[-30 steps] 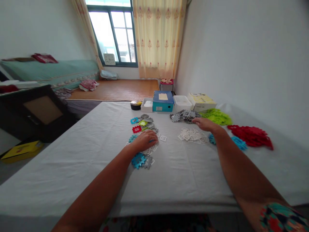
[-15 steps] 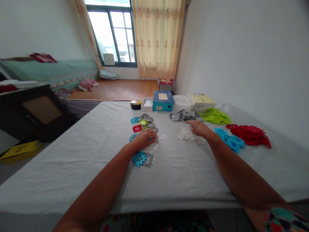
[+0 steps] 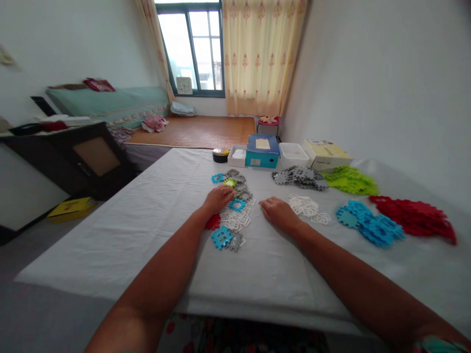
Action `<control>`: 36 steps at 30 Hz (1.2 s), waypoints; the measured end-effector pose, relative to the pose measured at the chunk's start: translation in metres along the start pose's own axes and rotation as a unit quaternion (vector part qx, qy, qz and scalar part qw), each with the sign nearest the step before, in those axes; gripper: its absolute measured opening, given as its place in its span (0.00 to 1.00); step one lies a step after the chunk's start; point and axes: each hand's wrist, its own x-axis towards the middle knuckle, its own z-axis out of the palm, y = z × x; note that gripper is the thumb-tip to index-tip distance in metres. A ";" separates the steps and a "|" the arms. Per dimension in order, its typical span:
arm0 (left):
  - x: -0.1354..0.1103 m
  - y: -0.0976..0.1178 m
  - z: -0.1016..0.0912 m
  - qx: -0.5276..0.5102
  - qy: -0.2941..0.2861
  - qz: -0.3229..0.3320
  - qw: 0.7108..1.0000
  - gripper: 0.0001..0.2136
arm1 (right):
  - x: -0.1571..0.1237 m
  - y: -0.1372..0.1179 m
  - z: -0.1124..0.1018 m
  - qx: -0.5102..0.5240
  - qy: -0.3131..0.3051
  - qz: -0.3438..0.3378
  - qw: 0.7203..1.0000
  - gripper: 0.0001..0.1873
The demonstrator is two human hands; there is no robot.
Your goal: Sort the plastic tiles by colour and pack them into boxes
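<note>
The left hand (image 3: 220, 198) covers part of the mixed tile cluster (image 3: 235, 223), and a red tile (image 3: 213, 222) shows only partly beside its wrist. The right hand (image 3: 277, 213) lies palm down, its underside hidden. The blue box (image 3: 262, 152) label is too small to read.

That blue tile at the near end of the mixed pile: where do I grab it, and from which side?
Pinch the blue tile by its toothed near-left edge, coming from the near side. It lies flat on the cloth; a grey piece touches its right and white pieces crowd its far side.
</note>
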 end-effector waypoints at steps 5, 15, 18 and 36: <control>0.000 -0.002 0.001 -0.041 -0.022 0.031 0.998 0.13 | -0.013 0.043 -0.016 -0.015 0.071 0.124 0.990 0.15; -0.003 0.003 0.005 -0.081 -0.105 0.147 0.980 0.13 | -0.010 -0.023 0.000 0.153 0.032 -0.101 0.983 0.19; -0.004 0.000 0.005 -0.053 -0.078 0.105 0.990 0.10 | -0.005 -0.046 0.008 0.128 0.000 -0.139 0.982 0.20; -0.004 -0.014 -0.002 0.004 0.027 -0.075 0.997 0.10 | -0.012 -0.038 0.006 0.172 0.033 -0.094 0.980 0.11</control>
